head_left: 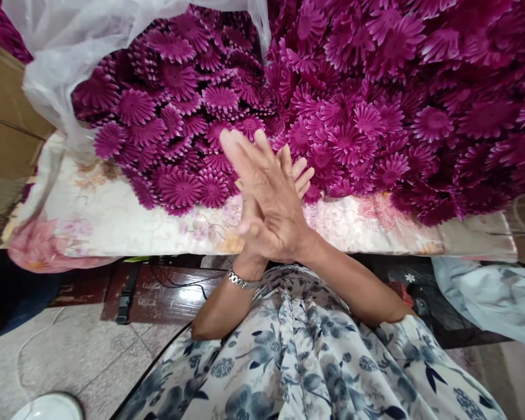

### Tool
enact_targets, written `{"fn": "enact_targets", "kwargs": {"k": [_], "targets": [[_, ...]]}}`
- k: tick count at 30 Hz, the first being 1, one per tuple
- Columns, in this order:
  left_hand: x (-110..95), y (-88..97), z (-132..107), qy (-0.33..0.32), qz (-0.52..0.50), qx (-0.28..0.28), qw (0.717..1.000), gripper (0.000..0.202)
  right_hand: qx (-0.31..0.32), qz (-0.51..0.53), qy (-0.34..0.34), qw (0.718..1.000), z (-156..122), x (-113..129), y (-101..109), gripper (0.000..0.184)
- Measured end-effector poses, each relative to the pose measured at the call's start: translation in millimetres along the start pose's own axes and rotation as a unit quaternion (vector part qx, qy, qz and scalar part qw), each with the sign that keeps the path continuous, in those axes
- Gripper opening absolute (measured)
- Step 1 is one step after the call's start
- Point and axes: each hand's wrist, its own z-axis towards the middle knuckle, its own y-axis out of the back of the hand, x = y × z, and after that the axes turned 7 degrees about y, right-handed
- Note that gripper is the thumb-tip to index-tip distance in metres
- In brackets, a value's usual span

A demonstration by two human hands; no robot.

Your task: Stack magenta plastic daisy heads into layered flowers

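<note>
Head cam: our right hand (273,201), fingers outstretched, blocks most of our left (304,178), its visible fingers straight; purple flowers (182,188) heaped beyond, plastic bag (63,73) crowding them.

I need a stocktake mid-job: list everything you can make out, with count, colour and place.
flower pieces: too many to count, magenta, heaped across the table
plastic bag: one, translucent white, upper left
tablecloth: one, cream with pink flowers, under the heaps
box: one, brown, left edge
panel: one, reddish-brown, below the table
strap: one, black, buckled, on the panel
cable: one, white, on the floor, left
round object: one, white, bottom left, cut off
fabric: one piece, pale grey-blue, right
shirt: one, white with blue-grey print, bottom centre
watch: one, silver, left wrist
left hand: one, bare, mostly behind the right
right hand: one, bare, centre
</note>
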Motion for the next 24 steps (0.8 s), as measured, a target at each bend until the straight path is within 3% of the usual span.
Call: {"fn": "enact_targets", "kwargs": {"k": [3,8,10,12,14,16,18,21,24], "targets": [[-1,2.8,-4,-0.019,-0.054,0.046,0.997,0.066,-0.06,0.016,-0.024,0.998,4,-18,-2,0.062],[7,3.2,-13,-0.031,-0.049,-0.009,0.998,0.032,-0.1,0.09,-0.053,0.989,-3,-38,1,0.052],[7,4.5,-11,-0.01,-0.052,-0.018,0.998,0.018,-0.137,0.17,-0.084,0.972,-5,-43,2,0.056],[3,6.7,-7,0.011,-0.06,-0.027,0.998,0.02,-0.18,0.266,-0.124,0.939,-7,-48,4,0.062],[-2,9.2,-3,0.002,-0.065,-0.027,0.997,0.022,-0.191,0.321,-0.147,0.916,-12,-52,7,0.055],[-6,11.9,-1,-0.018,-0.062,-0.017,0.998,0.025,-0.18,0.305,-0.146,0.924,-19,-53,14,0.041],[-8,14.7,-1,-0.033,-0.056,-0.018,0.998,0.029,-0.153,0.243,-0.116,0.951,-28,-52,23,0.031],[-8,18.2,-1,-0.053,-0.038,-0.023,0.998,0.035,-0.092,0.142,-0.059,0.984,-39,-48,32,0.03],[-5,19.2,-3,-0.074,-0.001,-0.007,0.997,0.039,-0.068,0.083,-0.031,0.994,-44,-44,33,0.026]]}}
